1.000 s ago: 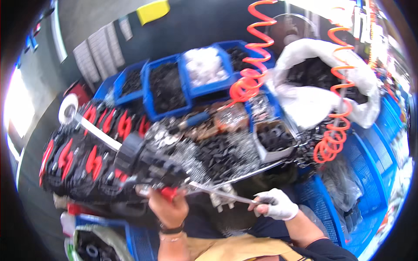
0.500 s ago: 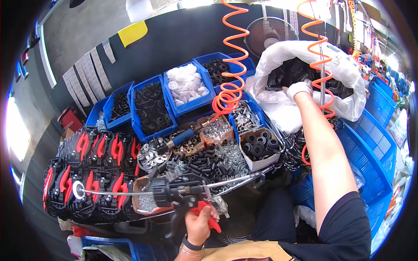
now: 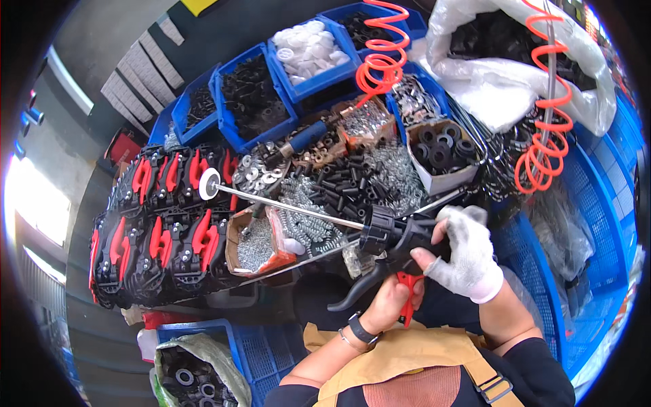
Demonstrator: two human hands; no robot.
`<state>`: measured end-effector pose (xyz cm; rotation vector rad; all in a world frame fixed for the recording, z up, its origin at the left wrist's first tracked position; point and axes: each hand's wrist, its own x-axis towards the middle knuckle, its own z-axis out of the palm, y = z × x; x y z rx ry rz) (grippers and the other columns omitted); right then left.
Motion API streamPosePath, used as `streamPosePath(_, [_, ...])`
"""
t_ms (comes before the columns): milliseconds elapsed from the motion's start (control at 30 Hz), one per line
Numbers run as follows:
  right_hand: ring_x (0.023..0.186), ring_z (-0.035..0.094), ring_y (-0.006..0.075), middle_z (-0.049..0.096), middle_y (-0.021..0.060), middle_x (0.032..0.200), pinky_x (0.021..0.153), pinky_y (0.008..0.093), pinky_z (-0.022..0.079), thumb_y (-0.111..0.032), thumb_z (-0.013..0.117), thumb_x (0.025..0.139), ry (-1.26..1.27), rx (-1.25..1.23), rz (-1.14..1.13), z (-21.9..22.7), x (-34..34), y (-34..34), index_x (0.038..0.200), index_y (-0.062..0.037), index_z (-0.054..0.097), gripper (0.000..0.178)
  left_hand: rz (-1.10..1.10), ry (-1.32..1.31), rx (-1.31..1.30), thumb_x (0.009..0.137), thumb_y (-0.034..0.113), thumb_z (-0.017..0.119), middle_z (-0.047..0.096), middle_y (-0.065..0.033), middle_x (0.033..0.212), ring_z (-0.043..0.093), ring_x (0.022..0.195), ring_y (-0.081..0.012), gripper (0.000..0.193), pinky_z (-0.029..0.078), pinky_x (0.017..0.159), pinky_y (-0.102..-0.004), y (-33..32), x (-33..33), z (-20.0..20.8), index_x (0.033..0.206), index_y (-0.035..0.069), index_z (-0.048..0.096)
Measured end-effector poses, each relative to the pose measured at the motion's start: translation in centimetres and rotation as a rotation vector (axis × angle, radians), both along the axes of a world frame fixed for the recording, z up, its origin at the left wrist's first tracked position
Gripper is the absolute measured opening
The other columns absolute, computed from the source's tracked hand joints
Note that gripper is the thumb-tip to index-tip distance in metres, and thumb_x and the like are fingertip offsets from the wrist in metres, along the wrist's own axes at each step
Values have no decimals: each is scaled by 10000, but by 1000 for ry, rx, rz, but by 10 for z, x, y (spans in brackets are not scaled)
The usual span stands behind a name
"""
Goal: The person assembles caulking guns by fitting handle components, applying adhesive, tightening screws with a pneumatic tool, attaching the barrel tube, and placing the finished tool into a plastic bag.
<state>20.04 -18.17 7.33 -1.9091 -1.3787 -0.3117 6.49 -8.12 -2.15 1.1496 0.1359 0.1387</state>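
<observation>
My left hand, bare with a watch at the wrist, is closed around the red lever of a caulking gun. The gun has a black body, a curved black lever and a metal rod ending in a white disc. The rod slants up to the left over the bench. At the gun's right end, my right hand, in a white glove with bare fingertips, is closed on a black plastic part against the body. Where part and gun meet is hard to make out.
Black-and-red clamp assemblies lie in rows at left. Springs and black sleeves cover the bench middle. Behind stand blue bins; at right are a white sack, a hanging orange coiled hose and blue crates.
My right hand has come back from the white sack to the gun, with a black part. My left hand has moved right and up with the gun, and the view has shifted.
</observation>
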Motion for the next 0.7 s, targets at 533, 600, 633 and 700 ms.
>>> streamPosePath(533, [735, 592, 330, 593, 154, 862, 665, 352, 476, -218, 632, 829, 541, 270, 114, -38, -16, -54, 983, 13, 563, 286, 40, 30, 481, 965, 416, 389, 565, -24, 730, 546, 687, -142, 445, 446, 617, -282, -34, -24, -33, 879, 21, 575])
streamPosePath(600, [738, 601, 292, 605, 112, 840, 663, 352, 482, -223, 670, 780, 300, 393, 69, -36, -22, -59, 929, -27, 588, 259, 224, -237, 1484, 942, 229, 479, 626, -100, 927, 581, 839, -198, 253, 467, 753, -356, -23, -25, -43, 1010, 23, 609])
streamPosePath(633, [756, 604, 276, 610, 99, 858, 661, 355, 484, -236, 697, 742, 82, 507, 26, -46, -28, -60, 910, -44, 598, 274, 64, 289, 1054, 916, 166, 499, 620, -127, 1029, 580, 937, -223, 224, 452, 841, -381, -28, -20, -3, 1052, 31, 615])
streamPosePath(700, [896, 597, 245, 613, 81, 963, 667, 357, 491, -257, 636, 793, -252, 391, 121, -61, -41, -71, 911, -91, 603, 206, -41, -48, -425, 923, 249, 520, 518, -88, 1248, 520, 1088, -168, 426, 450, 899, -307, -37, -36, -13, 1297, 58, 446])
